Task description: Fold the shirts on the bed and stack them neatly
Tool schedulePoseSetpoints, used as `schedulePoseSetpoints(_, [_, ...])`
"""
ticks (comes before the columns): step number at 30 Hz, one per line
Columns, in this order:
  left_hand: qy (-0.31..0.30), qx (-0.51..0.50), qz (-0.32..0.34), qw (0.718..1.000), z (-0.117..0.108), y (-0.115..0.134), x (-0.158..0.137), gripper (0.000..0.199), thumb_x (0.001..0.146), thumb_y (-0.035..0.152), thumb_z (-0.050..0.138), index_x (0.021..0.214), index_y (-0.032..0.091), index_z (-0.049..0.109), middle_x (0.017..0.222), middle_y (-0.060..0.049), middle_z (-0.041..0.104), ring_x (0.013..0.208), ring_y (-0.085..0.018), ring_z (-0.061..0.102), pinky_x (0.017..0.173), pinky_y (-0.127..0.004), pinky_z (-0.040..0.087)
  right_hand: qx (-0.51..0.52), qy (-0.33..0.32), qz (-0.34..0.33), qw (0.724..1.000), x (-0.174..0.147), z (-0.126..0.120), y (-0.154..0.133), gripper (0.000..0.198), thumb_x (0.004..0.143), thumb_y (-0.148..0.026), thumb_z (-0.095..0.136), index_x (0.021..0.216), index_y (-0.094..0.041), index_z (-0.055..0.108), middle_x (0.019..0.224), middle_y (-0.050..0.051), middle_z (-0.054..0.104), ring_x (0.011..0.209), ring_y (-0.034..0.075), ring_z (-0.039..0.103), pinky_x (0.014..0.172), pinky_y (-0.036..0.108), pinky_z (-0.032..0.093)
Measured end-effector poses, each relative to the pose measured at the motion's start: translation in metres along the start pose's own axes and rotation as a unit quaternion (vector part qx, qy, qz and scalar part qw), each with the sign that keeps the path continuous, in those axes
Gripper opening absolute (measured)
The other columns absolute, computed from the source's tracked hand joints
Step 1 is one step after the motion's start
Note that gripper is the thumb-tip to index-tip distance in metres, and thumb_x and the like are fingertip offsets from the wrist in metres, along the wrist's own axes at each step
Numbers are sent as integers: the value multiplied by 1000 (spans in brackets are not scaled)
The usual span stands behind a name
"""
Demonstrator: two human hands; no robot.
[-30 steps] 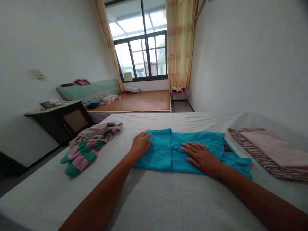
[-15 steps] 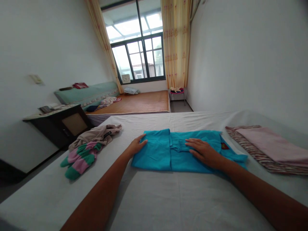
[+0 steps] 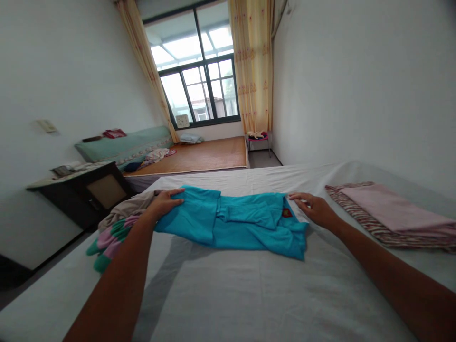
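Observation:
A turquoise shirt, folded into a long strip with a dark red label near its right end, lies across the bed. My left hand grips its left end between thumb and fingers, and that end is raised a little off the sheet. At the shirt's upper right corner, my right hand has its fingers partly stretched and the thumb apart. Its fingertips are at or just beside the cloth edge; whether they touch it I cannot tell.
Beige clothing and a green-and-pink striped garment lie at the left, partly behind my left arm. Folded striped cloth with pink cloth on top rests at the right. White sheet covers the bed; a dark cabinet stands beyond its left edge.
The turquoise shirt has shifted left with my left hand, which now has its end lifted. My right hand has left the shirt's top and is at its right end.

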State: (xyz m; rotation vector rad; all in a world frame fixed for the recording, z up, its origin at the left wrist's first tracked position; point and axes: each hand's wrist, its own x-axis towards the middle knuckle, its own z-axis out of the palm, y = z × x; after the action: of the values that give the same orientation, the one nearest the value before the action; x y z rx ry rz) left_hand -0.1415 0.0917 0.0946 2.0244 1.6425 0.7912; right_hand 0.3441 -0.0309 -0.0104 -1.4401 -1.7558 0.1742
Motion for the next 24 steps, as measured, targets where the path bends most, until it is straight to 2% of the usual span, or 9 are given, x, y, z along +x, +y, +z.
schedulePoseSetpoints(3, [-24,23,10,999,7,24,1,61,52,36,73,109,15,71,115,-9,69,116,-34,56,100,-39,41,11,-24,-9,1000,-1,6,0,31,87,-38,43,98,-26,70,112,4,69,104,24,64,78,39,58])
schedulePoseSetpoints(8, [-94,20,101,990,36,103,-3,63,66,36,63,125,13,60,114,-8,68,94,-30,65,81,-36,51,-16,-50,-37,998,-2,11,-1,28,86,-33,45,98,-25,69,109,5,70,101,23,65,82,39,56])
schedulePoseSetpoints(11, [-136,97,181,969,69,151,-6,54,71,28,58,123,15,61,111,-6,69,94,-27,65,84,-34,50,-34,-55,-52,997,-2,9,-1,28,86,-31,45,99,-26,69,109,5,70,102,23,64,85,41,55])
schedulePoseSetpoints(14, [-176,153,262,937,118,184,-7,49,72,22,54,120,13,61,113,-9,68,103,-28,62,91,-34,47,-36,-49,-44,997,-1,6,3,28,86,-31,45,99,-26,69,109,4,71,100,23,65,82,39,56])
schedulePoseSetpoints(17, [-194,185,315,910,173,201,-10,43,74,19,50,115,10,61,118,-15,65,110,-29,59,96,-37,45,-33,-34,-7,999,-1,3,11,28,86,-33,46,97,-25,70,101,3,73,90,22,68,77,36,56])
schedulePoseSetpoints(20, [-202,169,334,905,219,206,-15,34,76,14,47,105,10,62,116,-18,64,113,-30,56,97,-40,44,-10,-32,37,999,1,3,19,28,88,-37,44,93,-25,69,90,2,74,78,20,69,72,33,55])
schedulePoseSetpoints(22, [-201,147,339,907,241,206,-21,34,77,11,45,106,10,61,116,-19,63,116,-30,54,99,-42,44,35,-49,65,996,3,5,22,32,91,-41,40,94,-24,67,85,2,74,73,18,69,67,30,55])
schedulePoseSetpoints(24, [-208,95,339,912,256,203,-28,41,77,10,45,117,8,57,123,-19,59,120,-30,50,101,-42,43,73,-78,84,991,3,8,22,38,93,-45,34,98,-23,65,83,2,73,68,17,69,64,28,54])
